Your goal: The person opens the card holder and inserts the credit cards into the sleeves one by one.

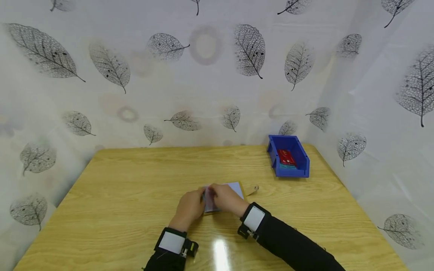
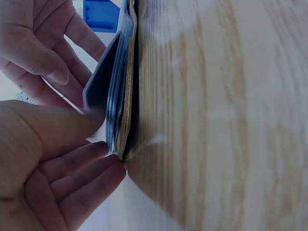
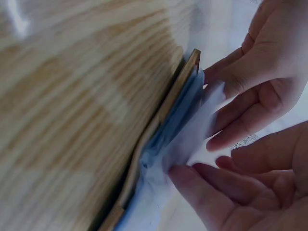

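"How is the surface (image 1: 118, 195) finished?"
"Wood grain is seen, and light is glossily reflected."
"And the bin (image 1: 292, 173)?"
"Smooth plastic is shown."
"The booklet (image 1: 235, 187)?"
"Thin, translucent, plastic-looking sheets (image 3: 190, 130) are seen."
"The sleeves (image 1: 288, 237)?"
"Matt cloth is shown; on the backdrop (image 1: 203, 90), smooth sheeting is seen."

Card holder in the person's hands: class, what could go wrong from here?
The raised translucent leaf might crease where the right hand touches it. The closely stacked leaves might lift together. The card holder, held at one edge by the left hand, could slide on the glossy table.
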Demonstrator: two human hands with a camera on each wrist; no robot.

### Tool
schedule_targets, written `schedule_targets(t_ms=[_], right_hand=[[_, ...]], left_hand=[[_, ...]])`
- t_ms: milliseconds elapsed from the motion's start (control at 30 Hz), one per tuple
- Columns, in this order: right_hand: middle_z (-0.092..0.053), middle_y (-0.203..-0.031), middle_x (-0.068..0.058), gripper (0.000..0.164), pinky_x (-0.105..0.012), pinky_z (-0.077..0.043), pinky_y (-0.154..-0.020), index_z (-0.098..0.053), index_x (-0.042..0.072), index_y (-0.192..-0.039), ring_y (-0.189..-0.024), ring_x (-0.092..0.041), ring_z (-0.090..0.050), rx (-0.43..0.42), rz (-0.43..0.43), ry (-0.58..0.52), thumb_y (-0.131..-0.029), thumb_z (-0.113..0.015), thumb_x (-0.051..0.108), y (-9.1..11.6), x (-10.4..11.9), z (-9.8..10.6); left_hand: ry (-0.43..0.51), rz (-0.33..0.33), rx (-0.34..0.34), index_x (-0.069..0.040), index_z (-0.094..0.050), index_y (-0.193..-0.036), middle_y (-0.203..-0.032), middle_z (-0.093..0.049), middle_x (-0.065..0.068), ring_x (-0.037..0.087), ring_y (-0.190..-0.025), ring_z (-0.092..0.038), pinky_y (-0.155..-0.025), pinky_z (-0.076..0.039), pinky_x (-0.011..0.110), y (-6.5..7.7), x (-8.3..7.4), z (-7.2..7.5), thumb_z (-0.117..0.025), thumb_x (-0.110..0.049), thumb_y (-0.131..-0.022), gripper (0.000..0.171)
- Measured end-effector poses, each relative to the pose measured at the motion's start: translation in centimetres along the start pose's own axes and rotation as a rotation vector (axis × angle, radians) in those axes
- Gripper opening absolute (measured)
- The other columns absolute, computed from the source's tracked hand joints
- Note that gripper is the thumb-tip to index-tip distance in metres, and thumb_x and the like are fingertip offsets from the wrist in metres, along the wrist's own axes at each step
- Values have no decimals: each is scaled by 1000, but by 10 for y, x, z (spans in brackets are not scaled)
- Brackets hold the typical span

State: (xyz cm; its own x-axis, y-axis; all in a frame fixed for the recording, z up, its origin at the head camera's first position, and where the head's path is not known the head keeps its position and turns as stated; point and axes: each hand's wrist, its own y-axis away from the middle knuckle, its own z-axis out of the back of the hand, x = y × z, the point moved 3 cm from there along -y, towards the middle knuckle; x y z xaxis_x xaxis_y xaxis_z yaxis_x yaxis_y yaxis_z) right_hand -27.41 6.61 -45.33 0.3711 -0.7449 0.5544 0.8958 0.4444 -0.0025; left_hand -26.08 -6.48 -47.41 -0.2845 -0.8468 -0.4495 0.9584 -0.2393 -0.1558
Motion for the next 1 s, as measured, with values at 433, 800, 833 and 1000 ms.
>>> schedule_targets(t_ms=[433, 800, 833, 1000], right_hand=[[-68, -112, -15, 35, -33, -53, -80, -61, -2, -123, -100, -25, -64, 51, -44, -36, -88, -58, 1, -1, -2, -5], [-69, -102, -7, 31, -26, -50, -74, -64, 3, -121, -88, -14, -63, 53, 22, 17, -91, -62, 12, -2, -2, -8], [-69, -106, -8, 33, -27, -51, -77, -63, 3, -123, -93, -16, -64, 65, 20, 0, -92, -62, 15, -2, -4, -6], [-65, -120, -16, 40, -39, -52, -90, -57, -1, -130, -111, -28, -62, 99, 21, -106, -96, -59, 19, 1, -14, 9]], left_hand=[[-47, -105, -22, -5, -72, -93, -83, -69, 15, 33, -74, -66, -61, -51, 44, 3, -10, -3, -77, -17, -78, 20], [-104, -106, -27, -6, -68, -84, -75, -67, 11, 32, -70, -66, -59, -50, 43, 1, -13, 0, -77, -12, -73, 16], [-102, -111, -29, -6, -69, -87, -76, -68, 11, 32, -71, -66, -59, -51, 43, 1, -13, 0, -78, -14, -73, 18], [-65, -92, 5, -8, -73, -98, -84, -70, 12, 31, -76, -66, -63, -52, 43, 1, -11, -3, -83, -23, -73, 31]])
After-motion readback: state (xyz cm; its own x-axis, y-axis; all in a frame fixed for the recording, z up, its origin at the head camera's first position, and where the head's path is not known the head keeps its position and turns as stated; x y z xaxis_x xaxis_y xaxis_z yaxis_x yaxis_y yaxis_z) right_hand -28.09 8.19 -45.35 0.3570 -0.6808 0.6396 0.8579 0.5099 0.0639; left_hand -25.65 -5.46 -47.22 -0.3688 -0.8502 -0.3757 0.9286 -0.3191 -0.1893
